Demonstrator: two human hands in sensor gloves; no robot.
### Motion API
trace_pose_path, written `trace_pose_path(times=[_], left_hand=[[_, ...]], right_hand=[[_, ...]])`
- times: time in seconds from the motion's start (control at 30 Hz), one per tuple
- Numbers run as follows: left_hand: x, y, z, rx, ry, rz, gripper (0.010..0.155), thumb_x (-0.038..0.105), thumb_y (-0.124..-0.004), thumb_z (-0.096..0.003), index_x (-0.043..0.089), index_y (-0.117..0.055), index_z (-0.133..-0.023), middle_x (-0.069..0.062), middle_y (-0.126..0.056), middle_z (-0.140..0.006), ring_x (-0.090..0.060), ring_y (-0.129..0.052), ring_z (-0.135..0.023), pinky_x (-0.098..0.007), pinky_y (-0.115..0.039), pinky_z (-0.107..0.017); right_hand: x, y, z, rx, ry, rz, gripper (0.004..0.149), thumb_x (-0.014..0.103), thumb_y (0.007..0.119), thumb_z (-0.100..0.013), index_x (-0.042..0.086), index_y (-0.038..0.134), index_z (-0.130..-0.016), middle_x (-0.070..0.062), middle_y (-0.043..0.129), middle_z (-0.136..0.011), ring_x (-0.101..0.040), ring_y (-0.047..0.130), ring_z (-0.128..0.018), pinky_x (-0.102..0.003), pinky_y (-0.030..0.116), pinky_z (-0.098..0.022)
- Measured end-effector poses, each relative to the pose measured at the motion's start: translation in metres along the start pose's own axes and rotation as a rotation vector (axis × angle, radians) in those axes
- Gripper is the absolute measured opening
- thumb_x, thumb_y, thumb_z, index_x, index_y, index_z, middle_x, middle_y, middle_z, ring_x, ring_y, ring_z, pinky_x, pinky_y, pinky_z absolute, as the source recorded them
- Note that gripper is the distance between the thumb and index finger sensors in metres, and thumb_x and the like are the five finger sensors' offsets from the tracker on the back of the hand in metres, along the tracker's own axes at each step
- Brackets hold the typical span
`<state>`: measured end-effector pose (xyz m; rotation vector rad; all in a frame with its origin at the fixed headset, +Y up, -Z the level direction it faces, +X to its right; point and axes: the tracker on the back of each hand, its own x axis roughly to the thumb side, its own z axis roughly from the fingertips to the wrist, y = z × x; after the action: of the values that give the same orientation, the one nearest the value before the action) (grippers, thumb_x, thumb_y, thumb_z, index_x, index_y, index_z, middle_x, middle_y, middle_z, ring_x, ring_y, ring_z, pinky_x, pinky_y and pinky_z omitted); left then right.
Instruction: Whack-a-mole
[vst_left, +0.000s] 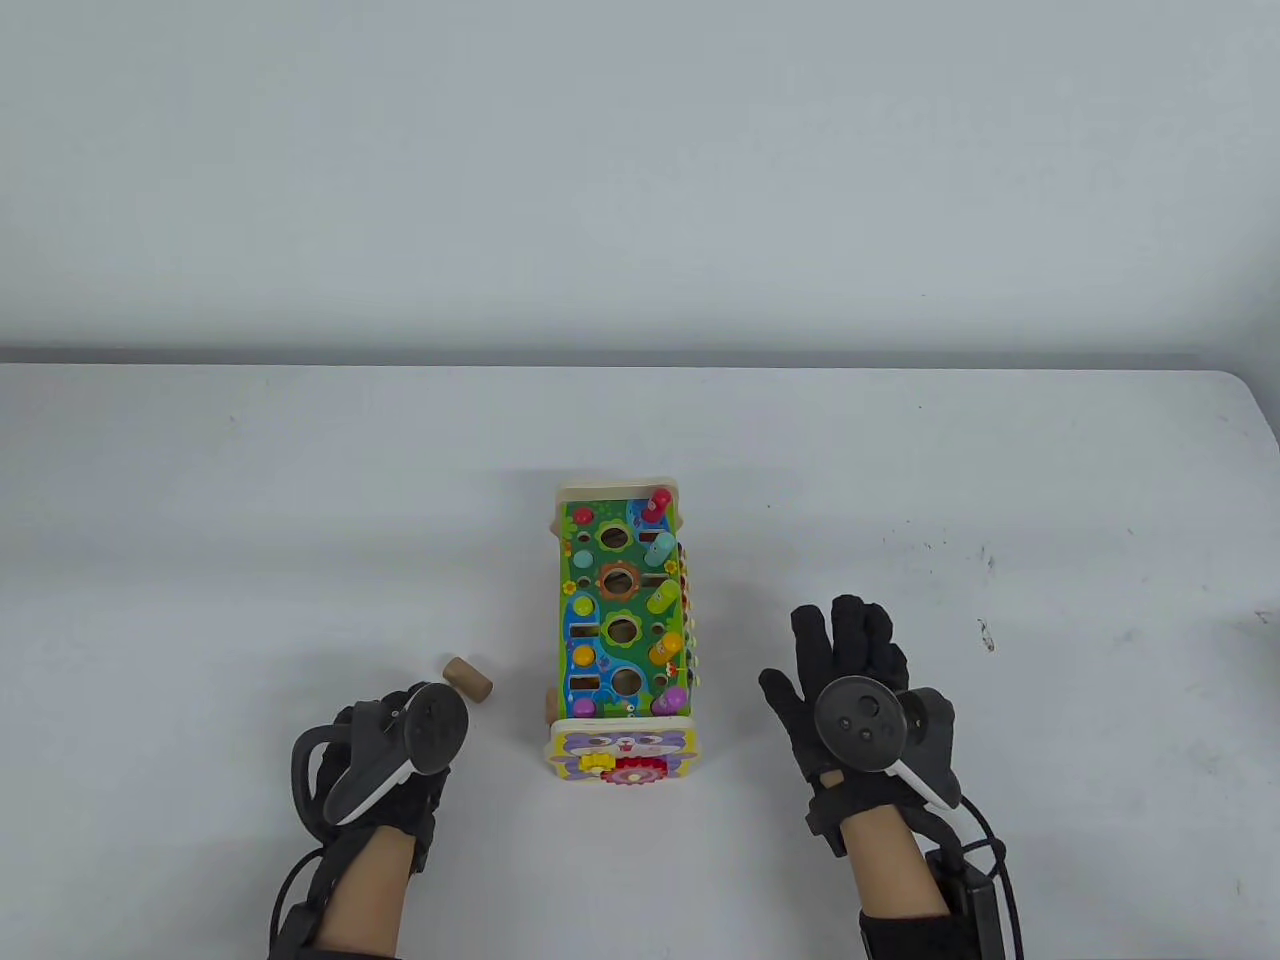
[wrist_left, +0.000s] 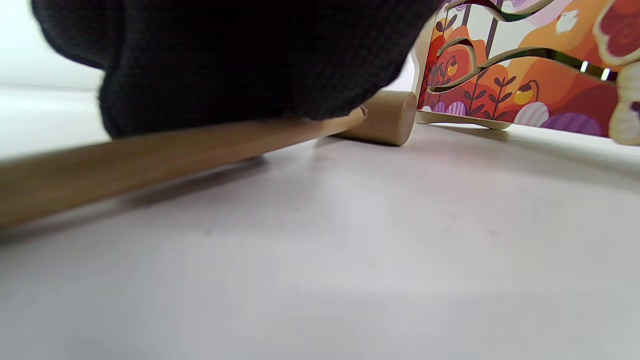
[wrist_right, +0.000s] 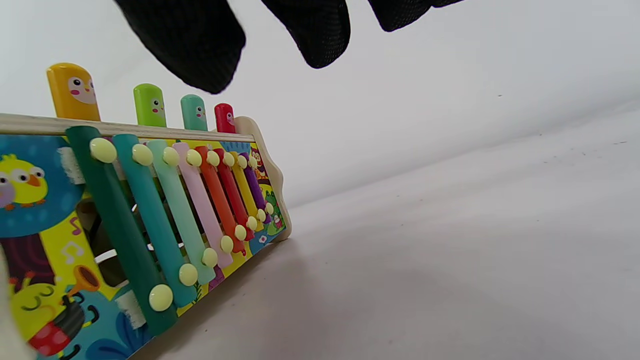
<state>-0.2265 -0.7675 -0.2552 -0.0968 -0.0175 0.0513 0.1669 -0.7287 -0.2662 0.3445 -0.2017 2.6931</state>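
Clearly left hand (vst_left: 385, 765) gripping mallet (wrist_left: 150, 160), right hand (vst_left: 860, 700) fingers spread.

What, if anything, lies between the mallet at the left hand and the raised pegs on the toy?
Nothing visible. The left hand rests on the mallet handle; the mallet head lies on bare table left of the toy. The raised pegs line its right side, past open holes.

Bare matt wooden mallet (wrist_left: 150, 155); glossy painted wooden toy (vst_left: 622, 620); black knit cloth gloves (wrist_right: 190, 40); smooth matt tabletop (vst_left: 200, 520).
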Motion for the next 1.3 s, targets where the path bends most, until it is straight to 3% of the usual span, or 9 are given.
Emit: trace_pose_path(times=[0.13, 0.27, 0.43, 0.53, 0.63, 0.8, 1.3], left_hand=[[-0.001, 0.003, 0.0, 0.013, 0.002, 0.023, 0.05, 0.02, -0.079, -0.0505, 0.001, -0.072, -0.097, -0.029, -0.088, -0.079, -0.047, -0.095, -0.057, -0.07, -0.062, -0.061], [-0.002, 0.013, 0.006, 0.096, -0.019, 0.062, 0.054, 0.022, -0.077, -0.0516, 0.001, -0.068, -0.101, -0.029, -0.086, -0.084, -0.049, -0.094, -0.062, -0.071, -0.059, -0.062], [0.003, 0.027, 0.019, 0.272, -0.1, 0.117, 0.067, 0.034, -0.07, -0.0549, 0.005, -0.05, -0.112, -0.034, -0.068, -0.101, -0.056, -0.082, -0.08, -0.077, -0.049, -0.065], [0.009, 0.032, 0.023, 0.321, -0.172, 0.15, 0.072, 0.039, -0.067, -0.0554, 0.007, -0.04, -0.115, -0.037, -0.055, -0.108, -0.062, -0.07, -0.09, -0.08, -0.042, -0.066], [0.018, 0.036, 0.028, 0.301, -0.256, 0.178, 0.077, 0.042, -0.065, -0.0562, 0.009, -0.03, -0.116, -0.033, -0.042, -0.116, -0.062, -0.05, -0.105, -0.083, -0.03, -0.066], [0.03, 0.035, 0.033, 0.243, -0.332, 0.14, 0.079, 0.045, -0.065, -0.0561, 0.011, -0.027, -0.117, -0.031, -0.03, -0.119, -0.062, -0.032, -0.11, -0.083, -0.019, -0.065], [0.036, 0.035, 0.035, 0.222, -0.343, 0.133, 0.079, 0.044, -0.065, -0.0561, 0.011, -0.026, -0.116, -0.031, -0.028, -0.118, -0.064, -0.03, -0.109, -0.083, -0.018, -0.064]], right_hand=[[0.001, 0.0, 0.0, -0.003, -0.006, 0.002, 0.068, 0.039, 0.066, -0.06, -0.005, 0.048, -0.109, -0.039, 0.028, -0.109, -0.068, 0.027, -0.095, -0.077, 0.031, -0.058], [0.003, 0.001, 0.0, -0.009, -0.021, 0.002, 0.068, 0.039, 0.066, -0.06, -0.004, 0.048, -0.109, -0.039, 0.028, -0.109, -0.068, 0.027, -0.095, -0.077, 0.031, -0.058], [0.008, 0.004, 0.0, -0.002, -0.056, 0.004, 0.068, 0.04, 0.066, -0.06, -0.003, 0.047, -0.109, -0.039, 0.027, -0.109, -0.068, 0.026, -0.095, -0.078, 0.03, -0.058], [0.011, 0.004, 0.0, 0.0, -0.076, 0.012, 0.069, 0.041, 0.065, -0.06, -0.003, 0.046, -0.11, -0.038, 0.026, -0.11, -0.068, 0.025, -0.096, -0.078, 0.029, -0.058], [0.015, 0.005, 0.001, 0.003, -0.108, 0.014, 0.07, 0.043, 0.065, -0.06, -0.002, 0.045, -0.111, -0.038, 0.025, -0.11, -0.067, 0.024, -0.097, -0.079, 0.028, -0.058], [0.021, 0.008, 0.001, 0.028, -0.144, 0.044, 0.073, 0.047, 0.065, -0.06, 0.0, 0.043, -0.112, -0.037, 0.022, -0.111, -0.067, 0.022, -0.097, -0.079, 0.026, -0.058], [0.024, 0.008, 0.002, 0.031, -0.145, 0.037, 0.073, 0.046, 0.064, -0.06, -0.001, 0.042, -0.112, -0.037, 0.022, -0.111, -0.067, 0.021, -0.097, -0.08, 0.025, -0.057]])
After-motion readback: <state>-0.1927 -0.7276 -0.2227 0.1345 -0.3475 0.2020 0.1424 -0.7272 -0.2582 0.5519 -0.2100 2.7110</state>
